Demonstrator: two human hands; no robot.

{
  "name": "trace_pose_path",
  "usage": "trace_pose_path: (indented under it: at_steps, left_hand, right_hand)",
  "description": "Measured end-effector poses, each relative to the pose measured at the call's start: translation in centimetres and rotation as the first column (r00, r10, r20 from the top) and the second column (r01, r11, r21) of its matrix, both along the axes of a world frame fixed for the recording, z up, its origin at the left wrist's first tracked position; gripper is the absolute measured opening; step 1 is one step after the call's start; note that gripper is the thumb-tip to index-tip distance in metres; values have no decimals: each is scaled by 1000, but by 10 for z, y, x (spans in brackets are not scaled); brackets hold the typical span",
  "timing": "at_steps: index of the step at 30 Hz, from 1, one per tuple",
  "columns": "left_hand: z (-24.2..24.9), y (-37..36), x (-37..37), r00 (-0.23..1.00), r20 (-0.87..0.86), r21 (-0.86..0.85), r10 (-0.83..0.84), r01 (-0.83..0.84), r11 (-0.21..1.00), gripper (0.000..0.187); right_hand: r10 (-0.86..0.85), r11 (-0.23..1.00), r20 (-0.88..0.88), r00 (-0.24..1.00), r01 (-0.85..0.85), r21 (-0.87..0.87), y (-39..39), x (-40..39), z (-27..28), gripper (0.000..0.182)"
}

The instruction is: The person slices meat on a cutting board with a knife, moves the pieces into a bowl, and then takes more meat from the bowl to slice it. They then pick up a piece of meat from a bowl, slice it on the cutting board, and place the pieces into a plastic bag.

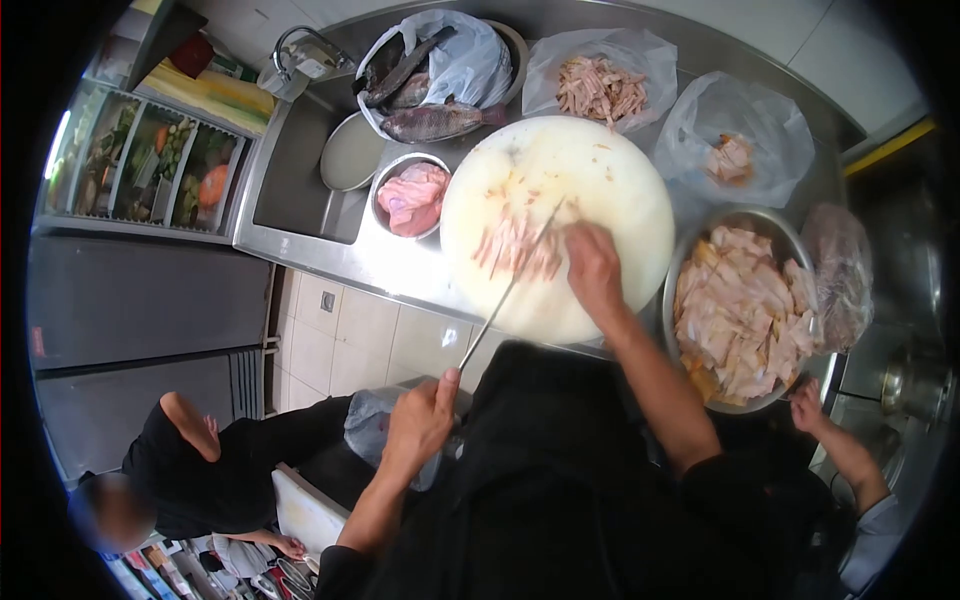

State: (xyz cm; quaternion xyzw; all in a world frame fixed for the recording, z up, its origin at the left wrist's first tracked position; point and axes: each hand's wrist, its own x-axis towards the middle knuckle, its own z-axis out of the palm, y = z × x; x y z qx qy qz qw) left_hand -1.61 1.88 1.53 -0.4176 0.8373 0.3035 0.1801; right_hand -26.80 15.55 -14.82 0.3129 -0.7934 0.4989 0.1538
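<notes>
My left hand (420,425) is closed round the handle end of a long, thin knife (503,303), which slants up and across the round white cutting board (620,185). Under and beside the blade lie thin strips of pale pink meat (505,245). Just right of the blade, my right hand (595,262) is over the board with its fingers curled together. What those fingers hold, if anything, is hidden. At the board's right stands a metal bowl (672,318) heaped with flat slices of meat (745,310).
Behind the board are open plastic bags with cut meat (600,90) and a few meat pieces (730,158). Left are dark fish (430,123), a small bowl of raw meat (413,200) and a sink (300,200). A person's hand (806,405) is by the large bowl; another person (190,470) is lower left.
</notes>
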Motion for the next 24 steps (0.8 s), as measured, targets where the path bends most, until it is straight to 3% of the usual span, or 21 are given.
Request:
trace_pose_path:
  at_steps: [1,4,5,8,9,12,13,16,20,24]
  left_hand:
    - [0,0,1,1000,-9,-18,13,-13,1000,70]
    - [-7,2,3,997,-68,-95,37,-43,995,69]
    - [-10,2,5,994,-96,-126,43,-55,991,69]
    - [-23,-2,8,990,-133,-170,50,-73,983,69]
    - [-26,-4,10,989,-145,-195,40,-68,979,70]
    - [-36,-7,15,985,-170,-245,6,-48,968,70]
    - [-39,-9,18,984,-178,-254,-9,-36,967,69]
    - [-41,-12,22,979,-191,-281,-67,11,960,67]
    - [-57,-21,33,944,-298,-331,-143,39,943,67]
    - [-63,-24,36,943,-271,-293,-193,110,950,64]
  right_hand:
    - [-76,996,45,996,74,51,-2,-5,8,26]
    - [-82,978,-26,996,85,193,-6,-27,-3,30]
    - [4,983,-15,1000,-1,185,-7,-28,-13,35]
    - [136,968,228,964,-179,178,-9,-12,-5,37]
    - [79,978,315,946,-135,162,-5,-4,6,29]
    - [-74,995,144,987,64,73,4,14,48,20]
    - [-44,999,92,995,41,34,3,16,55,15]
    - [123,982,-104,987,-106,156,5,11,58,14]
    - [209,931,-97,973,-168,324,0,7,57,13]
    - [265,867,-91,960,-196,458,-6,2,53,13]
